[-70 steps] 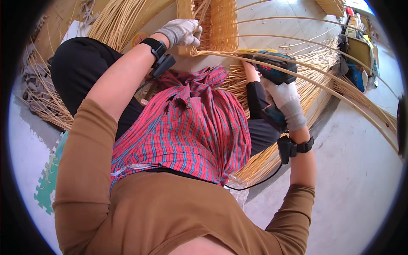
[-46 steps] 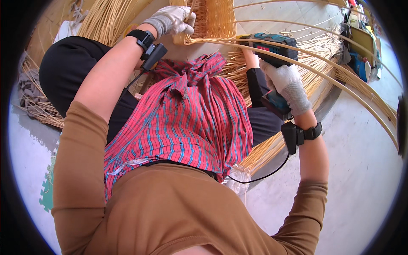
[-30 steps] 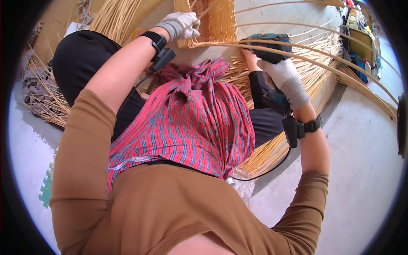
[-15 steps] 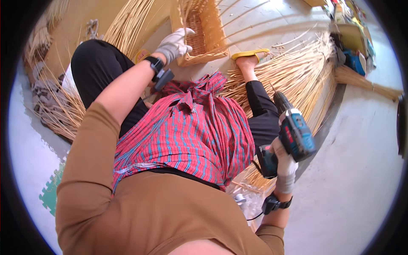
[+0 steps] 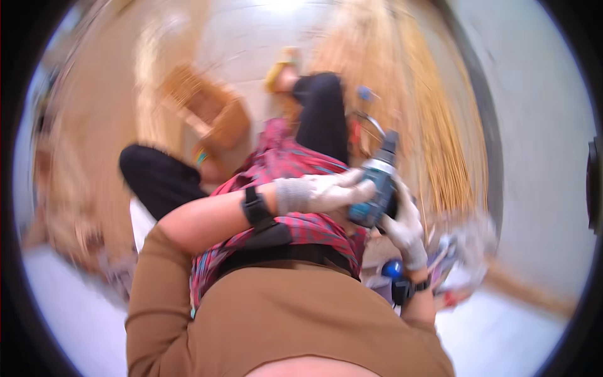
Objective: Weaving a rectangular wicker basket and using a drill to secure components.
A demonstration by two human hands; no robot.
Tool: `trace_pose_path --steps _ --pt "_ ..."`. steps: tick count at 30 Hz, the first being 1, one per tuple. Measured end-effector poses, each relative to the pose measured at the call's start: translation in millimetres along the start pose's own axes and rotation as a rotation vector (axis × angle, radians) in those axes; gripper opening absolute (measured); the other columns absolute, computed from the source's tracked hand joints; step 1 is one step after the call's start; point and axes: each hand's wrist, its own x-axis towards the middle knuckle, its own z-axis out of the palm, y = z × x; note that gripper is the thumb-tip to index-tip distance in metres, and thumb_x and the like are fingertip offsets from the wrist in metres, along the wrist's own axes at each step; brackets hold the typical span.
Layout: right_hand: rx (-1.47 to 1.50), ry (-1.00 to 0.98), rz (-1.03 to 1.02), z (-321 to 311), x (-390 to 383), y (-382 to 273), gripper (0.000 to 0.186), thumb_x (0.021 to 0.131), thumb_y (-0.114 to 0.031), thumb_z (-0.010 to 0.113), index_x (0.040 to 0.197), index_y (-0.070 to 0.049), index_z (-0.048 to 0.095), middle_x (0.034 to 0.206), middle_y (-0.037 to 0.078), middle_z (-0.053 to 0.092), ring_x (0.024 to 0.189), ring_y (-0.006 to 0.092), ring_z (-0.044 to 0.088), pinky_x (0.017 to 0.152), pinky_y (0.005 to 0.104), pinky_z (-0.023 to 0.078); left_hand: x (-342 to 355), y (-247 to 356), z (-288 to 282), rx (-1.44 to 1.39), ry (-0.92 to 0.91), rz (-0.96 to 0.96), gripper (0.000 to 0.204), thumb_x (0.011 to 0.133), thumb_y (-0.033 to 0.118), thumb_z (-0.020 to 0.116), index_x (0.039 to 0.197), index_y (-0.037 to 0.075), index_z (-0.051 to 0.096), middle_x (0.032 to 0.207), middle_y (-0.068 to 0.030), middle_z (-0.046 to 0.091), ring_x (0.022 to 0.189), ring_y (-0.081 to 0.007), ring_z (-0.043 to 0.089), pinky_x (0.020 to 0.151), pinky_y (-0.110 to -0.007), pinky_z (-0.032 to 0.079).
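My right hand, in a white glove, is wrapped around the handle of a teal and black cordless drill. The drill's chuck points up and away from me. My left hand, gloved as well, lies against the drill's left side with its fingers stretched out. Both hands are over the right part of my lap, above a red and blue striped cloth. Motion blur hides the drill's tip and fine finger detail.
A woven wicker basket stands on the floor ahead to the left, tilted in view. Long tan canes lie along the right. Close by my right wrist are a clear plastic bag and a blue round thing. A yellow slipper is on my foot.
My view has turned to the right. My left hand has come from beside the basket to the drill. The right hand still holds the drill, now nearer my lap.
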Motion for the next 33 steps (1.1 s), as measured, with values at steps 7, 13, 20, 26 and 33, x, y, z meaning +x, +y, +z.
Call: trace_pose_path --steps 7,13,20,26,33 --pt "0.415 0.179 0.322 26.6 -15.8 39.8 0.083 0.081 -0.055 0.078 0.136 0.001 0.052 0.121 0.02 0.066 0.114 0.0284 0.065 0.099 0.0395 0.05 69.2 -23.7 -3.8 0.237 -0.136 -0.2 0.071 0.102 0.032 0.06 0.157 0.014 0.021 0.126 -0.0118 0.057 0.112 -0.0222 0.062 0.093 -0.04 0.056" --pt "0.78 0.481 0.59 87.9 -17.5 122.3 0.05 0.074 -0.034 0.088 0.106 -0.003 0.068 0.092 0.008 0.072 0.08 0.0184 0.068 0.076 0.0349 0.057 75.6 -38.9 -3.9 0.576 -0.413 -0.251 0.072 0.098 0.012 0.06 0.158 0.006 0.02 0.138 -0.019 0.055 0.127 -0.0234 0.055 0.106 -0.037 0.046" --pt "0.368 0.948 1.08 59.7 -85.2 319.0 0.047 0.077 -0.04 0.083 0.1 -0.001 0.069 0.088 0.011 0.07 0.07 0.0211 0.068 0.063 0.0359 0.054 1.4 34.2 -46.8 0.227 0.201 -0.029 0.055 0.102 0.028 0.056 0.146 -0.003 0.044 0.124 -0.0178 0.062 0.111 -0.0242 0.064 0.099 -0.039 0.052" --pt "0.011 1.041 1.004 3.5 -131.5 430.0 0.063 0.073 -0.045 0.082 0.108 0.005 0.068 0.103 0.021 0.072 0.096 0.0336 0.068 0.088 0.0389 0.05 -86.7 38.9 -106.6 0.019 0.655 0.183 0.052 0.105 0.026 0.051 0.15 0.002 0.04 0.129 -0.0156 0.059 0.113 -0.0241 0.062 0.093 -0.038 0.054" --pt "-0.855 0.209 0.778 -25.6 -156.3 467.7 0.041 0.099 -0.037 0.059 0.128 -0.008 0.062 0.126 0.017 0.067 0.103 0.0325 0.066 0.083 0.0439 0.053 -160.4 20.5 -114.3 -0.081 0.808 0.398 0.05 0.107 0.022 0.048 0.151 0.001 0.037 0.132 -0.0151 0.057 0.118 -0.0231 0.059 0.104 -0.037 0.048"
